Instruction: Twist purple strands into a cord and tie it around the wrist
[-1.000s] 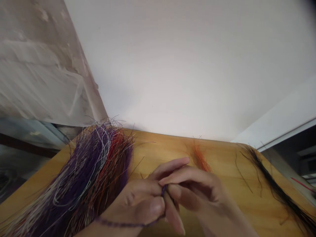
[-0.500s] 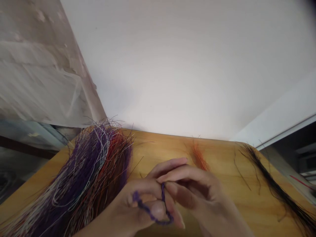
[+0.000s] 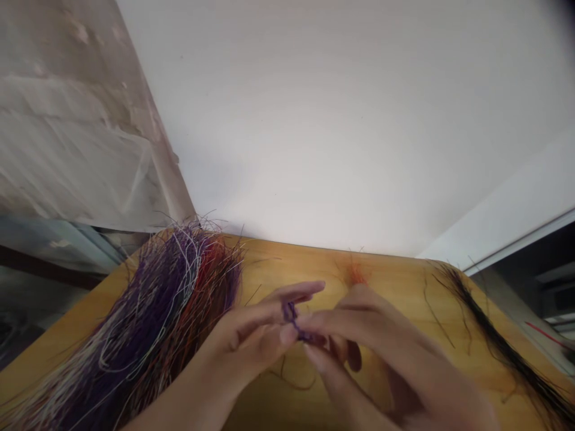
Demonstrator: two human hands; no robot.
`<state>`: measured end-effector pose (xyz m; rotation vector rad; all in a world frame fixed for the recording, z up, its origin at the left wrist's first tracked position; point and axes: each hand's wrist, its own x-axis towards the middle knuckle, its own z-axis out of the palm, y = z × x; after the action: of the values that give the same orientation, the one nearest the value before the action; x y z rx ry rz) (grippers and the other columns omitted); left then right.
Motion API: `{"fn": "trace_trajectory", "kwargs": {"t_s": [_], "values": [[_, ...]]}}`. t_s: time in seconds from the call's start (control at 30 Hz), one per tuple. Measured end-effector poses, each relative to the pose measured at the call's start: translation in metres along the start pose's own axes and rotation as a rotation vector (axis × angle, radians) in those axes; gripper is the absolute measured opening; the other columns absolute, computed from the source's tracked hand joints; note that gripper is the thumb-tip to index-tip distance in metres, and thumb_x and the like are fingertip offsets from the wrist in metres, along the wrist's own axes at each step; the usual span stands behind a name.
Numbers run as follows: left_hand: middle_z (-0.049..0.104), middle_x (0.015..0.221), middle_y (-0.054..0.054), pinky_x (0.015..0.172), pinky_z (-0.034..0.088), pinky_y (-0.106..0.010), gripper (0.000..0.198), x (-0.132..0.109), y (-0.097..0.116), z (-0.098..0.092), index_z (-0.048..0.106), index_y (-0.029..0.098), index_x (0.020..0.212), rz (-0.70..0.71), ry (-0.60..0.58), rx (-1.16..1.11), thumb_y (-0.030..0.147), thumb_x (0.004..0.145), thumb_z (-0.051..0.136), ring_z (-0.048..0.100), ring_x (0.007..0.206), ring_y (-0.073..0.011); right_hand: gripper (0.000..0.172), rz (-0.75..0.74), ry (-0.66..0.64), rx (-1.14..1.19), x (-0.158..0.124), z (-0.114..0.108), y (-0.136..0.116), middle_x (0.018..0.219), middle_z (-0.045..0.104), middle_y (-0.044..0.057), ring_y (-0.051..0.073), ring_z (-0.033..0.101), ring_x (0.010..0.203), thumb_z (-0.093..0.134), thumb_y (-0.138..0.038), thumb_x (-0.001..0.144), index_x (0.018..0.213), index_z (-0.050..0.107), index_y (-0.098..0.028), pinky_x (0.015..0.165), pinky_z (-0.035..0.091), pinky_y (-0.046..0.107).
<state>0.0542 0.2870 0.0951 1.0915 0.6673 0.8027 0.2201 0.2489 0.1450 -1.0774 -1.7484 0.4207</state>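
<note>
Between my two hands, low in the middle of the view, is a small twisted purple cord (image 3: 291,312). My left hand (image 3: 251,341) pinches it between thumb and forefinger, while its other fingers reach out above. Thumb and forefinger of my right hand (image 3: 381,335) close on the cord's right end. Part of the cord is hidden by the fingertips, and motion blurs it. Below the hands a thin brown strand (image 3: 294,386) curves over the wooden table (image 3: 269,269).
At the left lies a thick bundle of purple, white, red and brown fibres (image 3: 166,299). A small orange fibre tuft (image 3: 356,272) sits behind my right hand. A black fibre bundle (image 3: 498,341) runs down the right edge. A white wall (image 3: 314,149) stands behind the table.
The dangling cord loop has been drawn up compactly between the fingertips. My right hand has shifted and turned, covering part of the orange tuft. A curved strand now shows below.
</note>
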Motion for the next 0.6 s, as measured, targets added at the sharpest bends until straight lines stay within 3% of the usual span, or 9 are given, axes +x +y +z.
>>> {"fn": "trace_trajectory", "kwargs": {"t_s": [0.13,0.23,0.33,0.47,0.6], "values": [[0.064,0.125,0.002,0.106,0.039,-0.036,0.016,0.004,0.008,0.005,0.076,0.032,0.095,0.019,-0.084,0.036,0.038,0.089,0.062,0.052,0.124,-0.0242,0.012,0.156,-0.116,0.192,0.008,-0.005,0.010,0.073,0.058,-0.002,0.009,0.059,0.069,0.069,-0.010,0.077,0.077,0.069,-0.022,0.062,0.051,0.018],[0.069,0.113,0.004,0.101,0.042,-0.029,0.017,0.006,0.015,0.009,0.077,0.035,0.096,-0.021,-0.134,0.057,0.027,0.088,0.063,0.059,0.114,-0.0202,0.007,0.322,-0.187,0.382,0.012,-0.010,0.018,0.084,0.061,0.000,0.012,0.061,0.079,0.072,-0.016,0.078,0.077,0.071,-0.023,0.075,0.053,0.024],[0.070,0.109,0.004,0.098,0.044,-0.027,0.022,0.006,0.022,0.010,0.077,0.033,0.095,-0.063,-0.183,0.043,0.021,0.090,0.060,0.062,0.109,-0.0177,0.003,0.472,-0.293,0.546,0.015,-0.015,0.021,0.088,0.067,0.001,0.014,0.063,0.083,0.071,-0.021,0.082,0.079,0.070,-0.022,0.073,0.053,0.025],[0.070,0.110,0.002,0.098,0.045,-0.027,0.024,0.004,0.024,0.010,0.078,0.030,0.093,-0.093,-0.182,0.044,0.018,0.091,0.057,0.061,0.112,-0.0185,0.007,0.569,-0.330,0.553,0.017,-0.018,0.019,0.083,0.069,0.001,0.011,0.062,0.072,0.071,-0.025,0.083,0.078,0.068,-0.021,0.069,0.052,0.024],[0.070,0.110,-0.001,0.097,0.047,-0.030,0.023,0.005,0.022,0.009,0.078,0.026,0.091,-0.065,-0.192,0.043,0.017,0.091,0.056,0.061,0.112,-0.0212,0.008,0.575,-0.337,0.536,0.017,-0.020,0.016,0.083,0.070,0.001,0.013,0.064,0.076,0.070,-0.024,0.083,0.078,0.066,-0.020,0.070,0.053,0.025]]}}
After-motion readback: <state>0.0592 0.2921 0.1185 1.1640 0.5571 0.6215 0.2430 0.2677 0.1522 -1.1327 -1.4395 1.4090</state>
